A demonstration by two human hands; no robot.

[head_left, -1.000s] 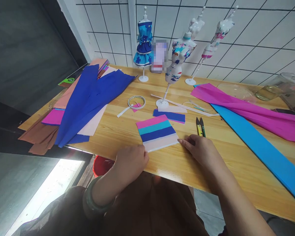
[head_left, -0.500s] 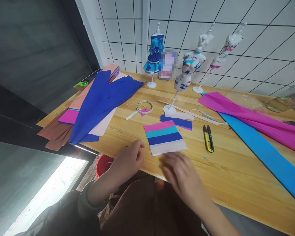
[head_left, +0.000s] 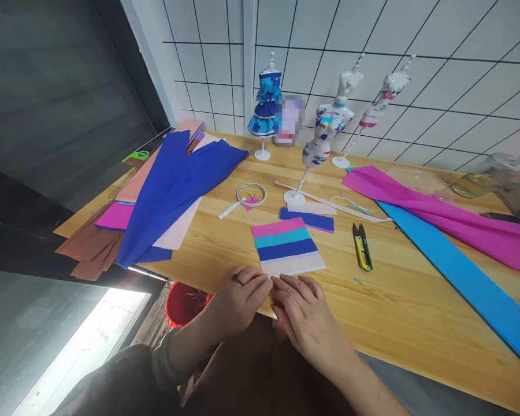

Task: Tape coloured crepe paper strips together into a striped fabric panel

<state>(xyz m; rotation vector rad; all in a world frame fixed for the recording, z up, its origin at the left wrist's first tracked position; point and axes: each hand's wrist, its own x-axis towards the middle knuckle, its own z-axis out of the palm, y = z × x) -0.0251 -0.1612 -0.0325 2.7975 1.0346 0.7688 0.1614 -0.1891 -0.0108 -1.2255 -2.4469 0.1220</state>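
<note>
The striped sheet (head_left: 286, 248) lay flat at the centre of the frame, on the wooden table (head_left: 403, 300), with its bands of pink, turquoise, dark blue and pale pink running across it. The left hand (head_left: 242, 297) and the right hand (head_left: 301, 306) were at the lower centre, just below the pale band. Their fingertips came together near the lower left corner of the sheet, with the fingers bent and close. The grip looked narrow on both sides, but I could not tell if something thin was pinched between the fingers, because the hands themselves hid this place.

For good work at this near edge, in my judgement, the fingers needed to be light and level. The sheet looked thin, so a strong pull from one corner could crease it or bring the bands out of line. It seemed better to keep the edge flat on the table and to press little by little along it.

The snips (head_left: 363, 257) lay right of centre, apart from the right hand, so their points were not in the way. The tape roll (head_left: 238, 196) rested above and to the left of the sheet, and the dark blue strip (head_left: 309, 219) lay just beyond its upper edge.
</note>
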